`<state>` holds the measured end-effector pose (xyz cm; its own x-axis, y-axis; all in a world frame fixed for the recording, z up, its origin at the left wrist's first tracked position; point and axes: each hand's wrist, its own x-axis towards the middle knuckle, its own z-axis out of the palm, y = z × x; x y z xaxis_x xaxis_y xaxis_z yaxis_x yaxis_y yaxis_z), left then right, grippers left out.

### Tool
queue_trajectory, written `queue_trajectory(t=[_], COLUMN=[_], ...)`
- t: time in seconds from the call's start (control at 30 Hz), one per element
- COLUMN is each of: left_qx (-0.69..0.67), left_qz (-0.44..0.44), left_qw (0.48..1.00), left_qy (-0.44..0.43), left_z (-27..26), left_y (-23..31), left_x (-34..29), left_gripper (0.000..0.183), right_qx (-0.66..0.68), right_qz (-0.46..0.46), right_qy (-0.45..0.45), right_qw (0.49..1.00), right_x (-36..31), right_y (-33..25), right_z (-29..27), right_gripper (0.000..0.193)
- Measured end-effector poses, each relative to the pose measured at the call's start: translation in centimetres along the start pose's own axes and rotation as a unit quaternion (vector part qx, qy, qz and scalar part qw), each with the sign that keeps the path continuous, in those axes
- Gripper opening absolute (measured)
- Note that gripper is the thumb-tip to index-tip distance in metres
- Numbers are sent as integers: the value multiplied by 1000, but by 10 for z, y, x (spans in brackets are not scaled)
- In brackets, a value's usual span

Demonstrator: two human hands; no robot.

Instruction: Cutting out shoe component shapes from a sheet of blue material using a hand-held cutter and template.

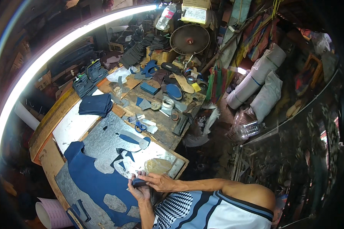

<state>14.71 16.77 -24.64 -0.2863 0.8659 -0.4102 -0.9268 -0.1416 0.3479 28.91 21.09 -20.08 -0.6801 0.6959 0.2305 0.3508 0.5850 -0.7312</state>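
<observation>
Near the table's front edge, my left hand (141, 192) is closed round a small dark, flat block-like thing (139, 182), perhaps a stack of cut pieces; its exact kind does not show. My right hand (162, 183) reaches in from the right, its fingers closed over the same thing's right end. Left of my hands lies a large blue sheet (99, 177) with pieces cut out of it, spread on a grey marked sheet (103, 139). Just beyond are blue and dark offcuts (128, 139) and a yellowish, translucent piece (157, 165).
Blue-handled scissors (140, 126), a white tape roll (167, 102) and shoe insoles (174, 91) lie farther back. Folded dark blue pieces (95, 105) sit at the table's left. A fan (190, 39) stands behind. A bright tube light (30, 65) arches over the left; wrapped rolls (256, 78) lean right.
</observation>
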Motion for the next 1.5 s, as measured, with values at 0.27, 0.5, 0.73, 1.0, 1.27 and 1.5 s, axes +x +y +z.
queue_trajectory(t=[0.27,0.5,0.73,1.0,1.27,1.5], left_qx=[-11,-19,-23,254,285,283], left_qz=[20,-2,142,209,197,195], left_qw=[999,995,972,911,891,887], left_qy=[41,93,184,250,293,309], left_z=[-2,24,-19,-69,-51,-49], left_y=[-7,-10,39,36,41,42], left_x=[4,19,33,1,4,6], left_gripper=[44,51,43,53,52,51], right_qx=[7,8,28,290,248,24], right_qz=[17,-25,50,342,500,503], right_qy=[-43,-48,-42,144,100,-23], right_qw=[999,998,997,882,823,864], right_x=[3,31,76,225,330,348], right_y=[18,31,83,260,356,344], right_z=[-2,-36,-76,-155,-160,-168], right_gripper=[61,57,42,48,18,23])
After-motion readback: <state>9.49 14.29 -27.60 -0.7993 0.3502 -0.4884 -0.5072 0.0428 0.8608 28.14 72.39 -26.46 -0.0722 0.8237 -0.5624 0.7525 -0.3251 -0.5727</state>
